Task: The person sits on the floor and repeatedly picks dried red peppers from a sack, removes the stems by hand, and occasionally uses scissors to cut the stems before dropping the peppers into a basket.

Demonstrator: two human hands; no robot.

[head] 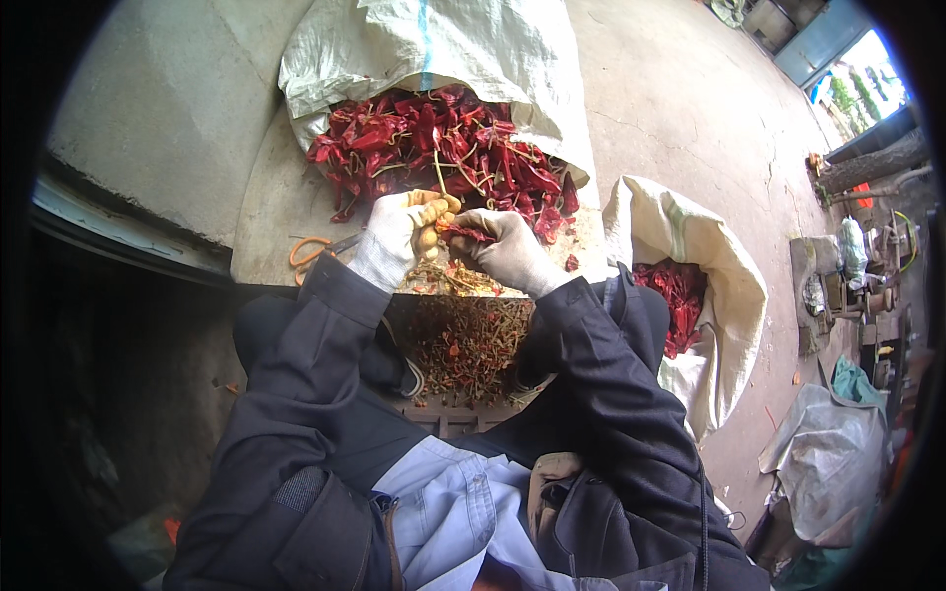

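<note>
Both my hands wear light work gloves and meet above the near edge of a board [266, 244]. My left hand [403, 229], its glove's fingers yellowed, pinches the stem end of a dried red chili pepper [473, 233]. My right hand [510, 247] grips the pepper's body from the other side. Just beyond them, a heap of dried red peppers with stems [421, 140] spills from the mouth of a white woven sack [488, 44]. Orange-handled scissors [309, 250] lie left of my left wrist, partly covered by it. Stem scraps [451, 282] are scattered under my hands.
Between my feet lies a pile of stems and pepper bits [465, 347]. At my right knee stands an open woven sack [728, 295] holding red peppers [676, 295]. Farther right are a plastic sheet [828, 451] and metal equipment [876, 273].
</note>
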